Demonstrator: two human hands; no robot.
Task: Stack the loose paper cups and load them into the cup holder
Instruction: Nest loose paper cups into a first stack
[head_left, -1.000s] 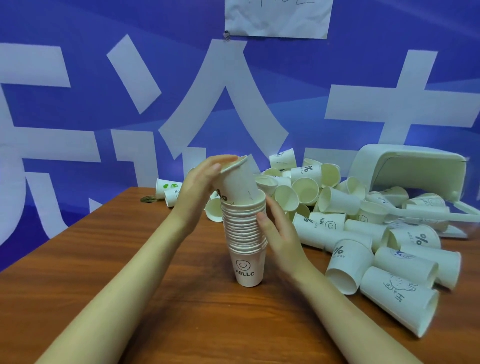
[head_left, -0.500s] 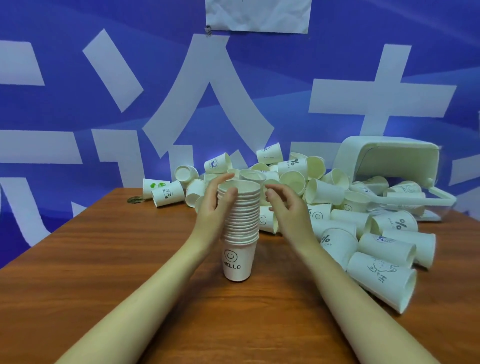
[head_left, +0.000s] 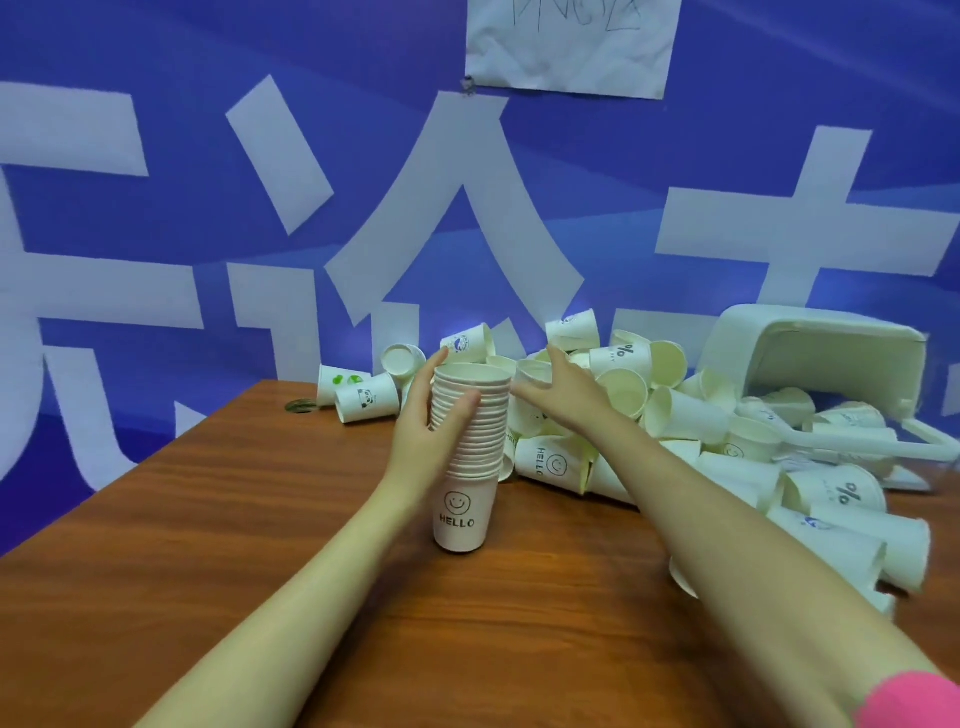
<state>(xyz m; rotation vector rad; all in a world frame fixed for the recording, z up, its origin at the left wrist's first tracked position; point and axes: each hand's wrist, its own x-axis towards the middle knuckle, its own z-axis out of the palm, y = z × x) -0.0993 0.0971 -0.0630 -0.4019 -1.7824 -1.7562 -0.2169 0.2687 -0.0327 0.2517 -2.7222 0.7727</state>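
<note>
A tall stack of white paper cups (head_left: 471, 457) stands upright on the wooden table (head_left: 208, 545); its bottom cup shows a smiley and "HELLO". My left hand (head_left: 434, 423) grips the stack's upper part from the left, thumb in front. My right hand (head_left: 561, 389) is off the stack, fingers spread, reaching over the heap of loose cups (head_left: 675, 415) behind and to the right. It holds nothing. No cup holder can be told apart in view.
A white plastic bin (head_left: 821, 358) lies tipped on its side at the back right, with cups spilling from it. More cups (head_left: 363, 397) lie at the back left by the blue wall. A pink sleeve (head_left: 914, 701) shows at the lower right.
The cup in my left hand has gone onto the stack. My left hand now grips the stack's side, and my right hand has left the stack and moved back toward the loose cups.
</note>
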